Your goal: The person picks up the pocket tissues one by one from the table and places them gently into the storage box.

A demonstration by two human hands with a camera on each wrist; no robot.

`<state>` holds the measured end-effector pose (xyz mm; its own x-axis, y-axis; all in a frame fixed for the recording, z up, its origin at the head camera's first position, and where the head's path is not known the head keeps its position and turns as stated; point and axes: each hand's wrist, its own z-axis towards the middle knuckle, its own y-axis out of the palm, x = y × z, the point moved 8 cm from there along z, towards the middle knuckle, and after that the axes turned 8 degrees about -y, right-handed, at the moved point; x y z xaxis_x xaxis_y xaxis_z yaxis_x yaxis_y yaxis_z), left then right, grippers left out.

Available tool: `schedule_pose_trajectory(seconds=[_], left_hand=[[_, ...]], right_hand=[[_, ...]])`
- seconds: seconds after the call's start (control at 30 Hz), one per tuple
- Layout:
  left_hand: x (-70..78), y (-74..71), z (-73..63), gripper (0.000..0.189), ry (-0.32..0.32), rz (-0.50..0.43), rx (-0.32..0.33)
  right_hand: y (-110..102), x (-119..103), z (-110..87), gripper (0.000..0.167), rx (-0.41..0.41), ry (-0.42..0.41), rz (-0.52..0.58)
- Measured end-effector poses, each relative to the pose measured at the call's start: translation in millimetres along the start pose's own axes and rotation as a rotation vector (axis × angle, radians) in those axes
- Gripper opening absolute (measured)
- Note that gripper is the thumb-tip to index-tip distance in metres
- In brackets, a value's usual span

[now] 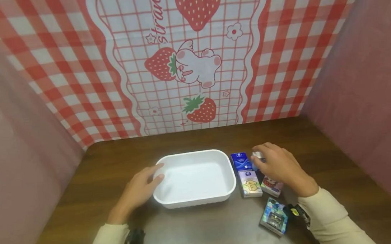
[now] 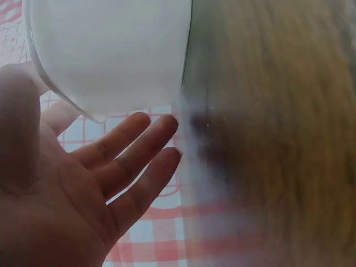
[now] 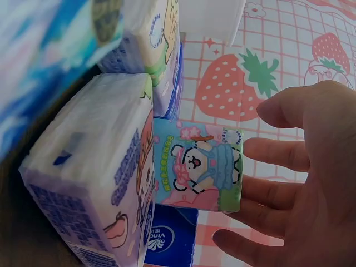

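Note:
A white rectangular basin (image 1: 195,201) sits on the wooden table, left of several small tissue packs. My left hand (image 1: 137,187) is at its left end, thumb and index finger over the rim; the other fingers spread loosely outside the wall in the left wrist view. On the right, my right hand (image 1: 279,165) reaches over a light-blue and pink tissue pack (image 3: 200,167) printed with a cartoon bear. Its fingers are spread, fingertips right at the pack's edge. Beside this pack lie a dark blue pack (image 1: 241,162), a yellow-and-lilac pack (image 1: 250,184) and a pack with a red cartoon (image 1: 271,186).
A blue-green patterned pack (image 1: 274,217) lies nearer the front, beside the right wrist. Behind the table hangs a red-checked strawberry cloth (image 1: 193,64). Pink curtains (image 1: 353,95) enclose both sides. The brown table (image 1: 125,149) runs back to the cloth.

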<state>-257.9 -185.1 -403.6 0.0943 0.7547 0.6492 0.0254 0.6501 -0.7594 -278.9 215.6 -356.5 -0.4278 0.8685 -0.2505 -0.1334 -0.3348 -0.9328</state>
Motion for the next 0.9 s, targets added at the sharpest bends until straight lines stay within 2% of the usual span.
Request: schedule_pose_trajectory(seconds=[0.1, 0.33, 0.57, 0.9], left_hand=[[2.1, 0.3, -3.2, 0.049, 0.015, 0.035, 0.001], [3.9, 3.5, -5.4, 0.052, -0.032, 0.054, -0.023], [2.2, 7.4, -8.9, 0.061, -0.054, 0.067, -0.049], [-2.9, 10.8, -13.0, 0.063, -0.111, 0.021, -0.085]], right_hand=[[1.4, -1.6, -1.6, 0.041, 0.002, 0.007, 0.016], [0.1, 0.3, -5.1, 0.04, 0.006, 0.028, 0.028], [-0.1, 2.5, -8.3, 0.038, 0.0, 0.036, 0.037], [-0.6, 13.0, -13.9, 0.05, -0.023, 0.12, 0.109]])
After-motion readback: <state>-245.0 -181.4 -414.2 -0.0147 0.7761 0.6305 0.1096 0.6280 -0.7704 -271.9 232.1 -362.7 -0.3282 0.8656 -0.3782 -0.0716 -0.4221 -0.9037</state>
